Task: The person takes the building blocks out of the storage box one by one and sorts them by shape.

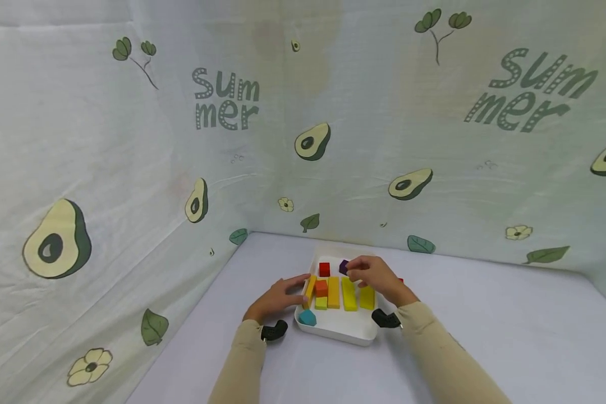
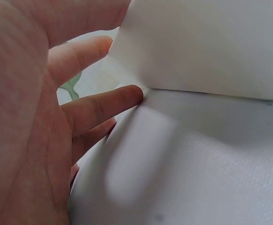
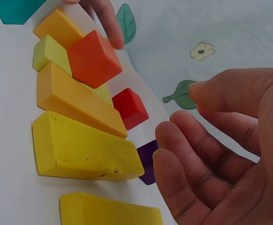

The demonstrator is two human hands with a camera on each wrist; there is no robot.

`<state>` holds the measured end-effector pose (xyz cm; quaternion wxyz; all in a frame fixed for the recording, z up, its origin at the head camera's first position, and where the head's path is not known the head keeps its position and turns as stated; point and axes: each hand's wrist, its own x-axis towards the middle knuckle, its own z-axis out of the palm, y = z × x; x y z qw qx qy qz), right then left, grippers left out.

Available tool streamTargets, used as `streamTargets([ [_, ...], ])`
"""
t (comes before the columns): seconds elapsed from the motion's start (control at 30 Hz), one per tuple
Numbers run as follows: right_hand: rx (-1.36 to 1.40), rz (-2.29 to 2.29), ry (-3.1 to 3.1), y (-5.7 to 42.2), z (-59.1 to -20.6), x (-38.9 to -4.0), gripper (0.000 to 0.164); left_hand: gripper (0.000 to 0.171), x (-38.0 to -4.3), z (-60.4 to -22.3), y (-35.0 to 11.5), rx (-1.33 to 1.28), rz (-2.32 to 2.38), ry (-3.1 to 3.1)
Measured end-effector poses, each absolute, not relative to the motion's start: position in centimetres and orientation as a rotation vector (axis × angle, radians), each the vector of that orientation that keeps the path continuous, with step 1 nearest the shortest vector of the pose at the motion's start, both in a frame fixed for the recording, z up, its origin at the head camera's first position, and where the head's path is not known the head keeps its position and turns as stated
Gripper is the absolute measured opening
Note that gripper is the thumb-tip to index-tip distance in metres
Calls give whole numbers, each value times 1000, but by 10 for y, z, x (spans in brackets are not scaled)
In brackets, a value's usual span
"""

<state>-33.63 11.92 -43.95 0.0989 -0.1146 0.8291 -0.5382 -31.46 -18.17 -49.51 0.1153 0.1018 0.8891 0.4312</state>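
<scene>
A white tray (image 1: 340, 334) holds several coloured blocks. My left hand (image 1: 278, 295) is at the tray's left side, fingers extended against its outer wall (image 2: 211, 51) and fingertips at the rim. Over the tray's far right part hovers my right hand (image 1: 376, 275), its fingers loosely bent, with a gap between thumb and fingers and nothing held. Nearest to those fingertips is a purple block (image 3: 148, 161), partly hidden behind a yellow bar (image 3: 89, 150). A red cube (image 1: 324, 270) lies left of the purple one. An orange cube (image 1: 321, 289) rests on pale yellow pieces between two yellow-orange bars (image 1: 334, 293).
A teal block (image 1: 307, 317) lies in the tray's near left corner. Another yellow bar (image 1: 367, 298) sits near the right wall. Just beyond my right wrist, a red piece (image 1: 401, 279) shows. Patterned cloth (image 1: 353, 213) walls the table (image 1: 485, 336) at the back and left.
</scene>
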Motion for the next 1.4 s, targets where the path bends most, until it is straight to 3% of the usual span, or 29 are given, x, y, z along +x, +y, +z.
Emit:
streamTargets([
  [1.4, -542, -1366, 2463, 76, -452, -334, 34, 69, -316, -491, -182, 332, 1204, 2627],
])
